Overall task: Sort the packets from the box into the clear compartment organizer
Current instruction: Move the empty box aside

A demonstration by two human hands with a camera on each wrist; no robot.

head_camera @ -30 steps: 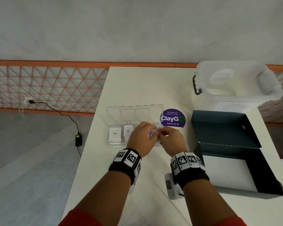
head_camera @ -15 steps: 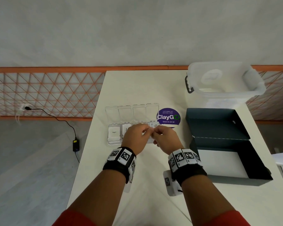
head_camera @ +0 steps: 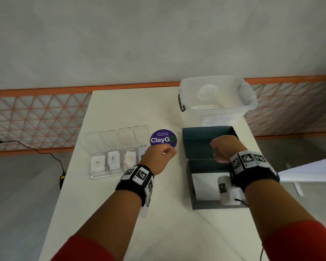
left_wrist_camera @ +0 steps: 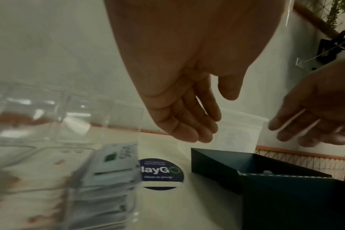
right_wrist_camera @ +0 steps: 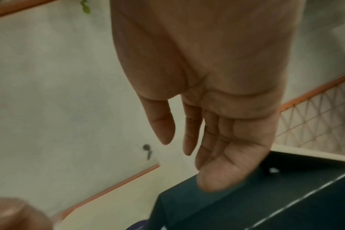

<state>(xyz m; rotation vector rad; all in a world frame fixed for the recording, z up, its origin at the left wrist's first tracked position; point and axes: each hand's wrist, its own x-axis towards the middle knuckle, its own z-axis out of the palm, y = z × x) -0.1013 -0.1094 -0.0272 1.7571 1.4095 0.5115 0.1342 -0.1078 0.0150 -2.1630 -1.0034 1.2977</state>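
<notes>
Over on the right, the right hand (head_camera: 226,148) hangs above the dark box (head_camera: 211,167), fingers loose and holding nothing. My guess is it's going for another packet, though I can only see a white panel on the box floor, no obvious packets. The left hand (head_camera: 158,157) sits at the right end of the clear compartment organizer (head_camera: 119,157), fingers relaxed and empty too, probably parked there ready to help seat the next one. All four compartments hold packets (head_camera: 113,160), with the lids (head_camera: 117,135) flipped open toward the far side so dropping in is easy. Compared with half a second ago, both hands were bunched together over the rightmost compartment; now they've split, and the right has swung over to the box.
</notes>
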